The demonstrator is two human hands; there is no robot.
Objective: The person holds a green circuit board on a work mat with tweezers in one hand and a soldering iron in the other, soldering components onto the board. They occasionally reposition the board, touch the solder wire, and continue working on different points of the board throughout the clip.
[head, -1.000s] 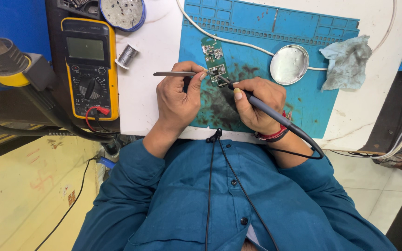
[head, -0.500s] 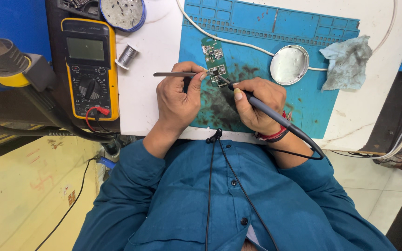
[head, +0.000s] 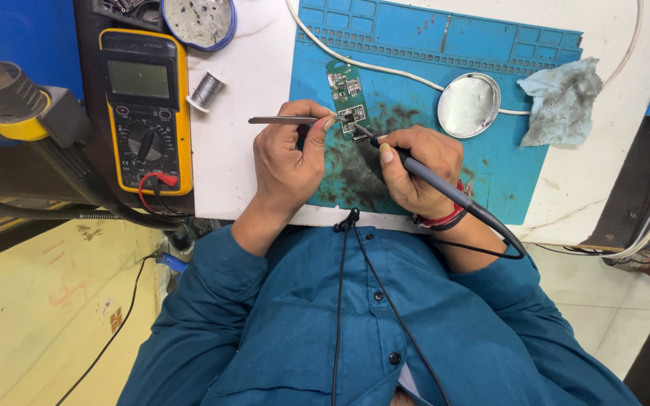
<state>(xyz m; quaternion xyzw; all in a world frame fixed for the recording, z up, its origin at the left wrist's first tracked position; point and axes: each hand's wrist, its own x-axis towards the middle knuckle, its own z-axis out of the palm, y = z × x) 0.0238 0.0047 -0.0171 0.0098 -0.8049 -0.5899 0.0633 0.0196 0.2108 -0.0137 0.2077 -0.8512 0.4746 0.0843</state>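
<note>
On the counter, centre: a blue work mat [head: 415, 45] lies on the white counter [head: 250, 165], stained dark where the hands work.
Circuit board: a small green circuit board [head: 346, 94] lies on the mat's upper left part, its near end under the tools.
Left hand: the left hand [head: 287, 162] pinches metal tweezers [head: 283, 120], fingers [head: 323, 126] narrow around them; the tweezer tips reach the board's near end.
Right hand: the right hand [head: 419, 169] grips a soldering iron [head: 430, 180] like a pen, fingers closed on the dark handle, its tip touching the board just beside the tweezer tips.
In the way: both hands cover the mat's near half and the stained patch; the iron's black cable [head: 490, 244] loops off past the wrist and over the counter edge.
Around, right: a round shiny metal dish [head: 469, 105] sits on the mat, holding nothing I can see; a crumpled grey-blue cloth [head: 562, 101] lies at the mat's right edge.
Around, left: a yellow multimeter [head: 144, 105] lies off the counter's left edge with a red plug at its near end; a small solder spool [head: 206, 90] stands between it and the mat.
Containers: a round blue-rimmed tin [head: 198, 21] at the top holds grey speckled residue.
Cable: a white cable [head: 385, 69] runs across the mat past the board.
Far left: a hot-air tool [head: 5, 98] with a yellow collar rests on its stand.
</note>
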